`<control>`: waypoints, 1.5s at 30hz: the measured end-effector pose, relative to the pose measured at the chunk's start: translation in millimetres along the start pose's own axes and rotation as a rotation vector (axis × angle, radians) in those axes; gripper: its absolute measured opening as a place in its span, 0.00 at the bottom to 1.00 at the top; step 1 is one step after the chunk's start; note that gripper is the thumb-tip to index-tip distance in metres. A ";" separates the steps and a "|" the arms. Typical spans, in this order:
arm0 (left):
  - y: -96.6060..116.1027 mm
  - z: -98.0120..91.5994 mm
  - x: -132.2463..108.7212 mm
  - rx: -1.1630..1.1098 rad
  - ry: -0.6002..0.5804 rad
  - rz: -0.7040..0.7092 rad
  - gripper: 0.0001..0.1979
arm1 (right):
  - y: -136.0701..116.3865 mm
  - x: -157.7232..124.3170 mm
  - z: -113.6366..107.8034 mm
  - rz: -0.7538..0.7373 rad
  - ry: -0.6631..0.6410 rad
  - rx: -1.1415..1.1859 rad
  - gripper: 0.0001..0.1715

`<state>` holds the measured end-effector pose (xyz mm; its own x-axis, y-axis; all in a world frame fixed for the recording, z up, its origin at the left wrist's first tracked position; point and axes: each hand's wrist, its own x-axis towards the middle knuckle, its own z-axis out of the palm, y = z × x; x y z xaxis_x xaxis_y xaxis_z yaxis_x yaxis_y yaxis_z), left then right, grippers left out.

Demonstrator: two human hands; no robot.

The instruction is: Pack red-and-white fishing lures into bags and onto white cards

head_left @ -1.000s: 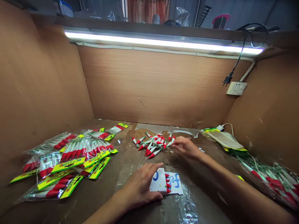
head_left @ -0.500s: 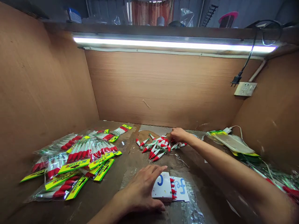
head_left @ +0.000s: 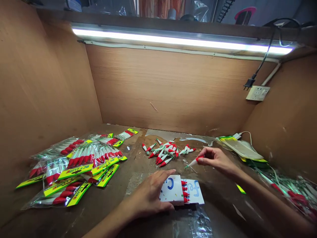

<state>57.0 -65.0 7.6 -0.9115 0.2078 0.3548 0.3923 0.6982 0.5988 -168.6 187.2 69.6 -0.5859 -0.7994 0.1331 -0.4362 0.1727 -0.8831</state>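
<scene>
Right hand (head_left: 216, 158) pinches one red-and-white lure (head_left: 194, 162) just above the surface (head_left: 138, 180), near the white block (head_left: 172, 195) | left hand (head_left: 148, 198) lies spread on that block | a few red lure tips (head_left: 184, 191) already sit at its edge | loose pile (head_left: 164, 152) lies behind, unsorted | filled bags (head_left: 81, 162) heaped at left

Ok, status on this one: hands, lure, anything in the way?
Left hand holds the white block. Right hand pinches one red-and-white lure, apart from the loose pile. Nothing between lure and block.

Tilted red-tipped lure (head_left: 193, 162); flat white block (head_left: 174, 195)
</scene>
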 end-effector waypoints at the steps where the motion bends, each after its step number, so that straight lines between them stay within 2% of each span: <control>1: -0.5 1.2 0.5 -0.008 0.005 0.000 0.57 | 5.9 -12.9 4.0 0.045 -0.008 0.062 0.18; 4: -0.3 4.0 3.6 -0.033 -0.007 -0.027 0.53 | 21.5 -36.6 19.1 0.097 0.001 0.200 0.18; 7: -2.1 7.6 6.3 -0.050 -0.026 -0.045 0.51 | 30.1 -43.0 38.1 0.097 0.040 0.195 0.19; 10: -7.0 12.5 6.3 -0.046 -0.027 -0.052 0.51 | 33.1 -42.8 59.5 0.029 0.064 -0.051 0.16; 13: -8.2 16.9 4.8 -0.015 -0.043 -0.044 0.51 | 31.6 -40.6 78.9 -0.128 0.059 -0.457 0.11; 15: -4.9 18.4 4.4 0.009 -0.055 -0.040 0.53 | 28.4 -37.2 86.2 -0.222 0.034 -0.588 0.09; 17: 0.5 18.4 5.0 0.031 -0.057 -0.049 0.54 | 25.5 -32.9 84.9 -0.295 -0.040 -0.572 0.10; 19: 6.1 17.5 6.2 0.047 -0.065 -0.059 0.53 | 25.1 -30.2 73.9 -0.321 -0.086 -0.505 0.12; 23: 12.9 16.3 7.9 0.053 -0.075 -0.055 0.48 | 31.9 -36.1 40.7 -0.125 -0.001 -0.420 0.16; 25: 13.9 16.9 7.4 0.052 -0.072 -0.054 0.49 | 34.3 -42.0 33.8 -0.051 -0.021 -0.415 0.16; 29: 13.7 18.6 5.7 0.055 -0.074 -0.047 0.50 | 30.2 -46.7 52.0 -0.155 -0.080 -0.485 0.16; 32: 13.7 18.7 6.5 0.049 -0.067 -0.047 0.49 | 25.7 -41.9 70.7 -0.188 -0.077 -0.511 0.10; 36: 13.8 18.2 9.8 0.043 -0.075 -0.051 0.47 | 27.4 -36.5 78.3 -0.186 0.021 -0.494 0.04; 38: 13.5 18.8 10.6 0.052 -0.076 -0.053 0.47 | 30.6 -36.0 80.4 -0.193 0.028 -0.495 0.04; 42: 12.5 20.8 9.2 0.058 -0.066 -0.042 0.46 | 34.7 -36.4 85.9 -0.257 -0.084 -0.604 0.10; 45: 10.4 22.1 7.5 0.077 -0.070 -0.041 0.48 | 36.6 -39.1 73.4 -0.234 -0.092 -0.599 0.16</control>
<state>51.4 -41.0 0.5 -0.9342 0.2234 0.2781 0.3460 0.7570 0.5542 -111.5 182.6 -0.9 -0.3795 -0.8964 0.2288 -0.8662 0.2574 -0.4284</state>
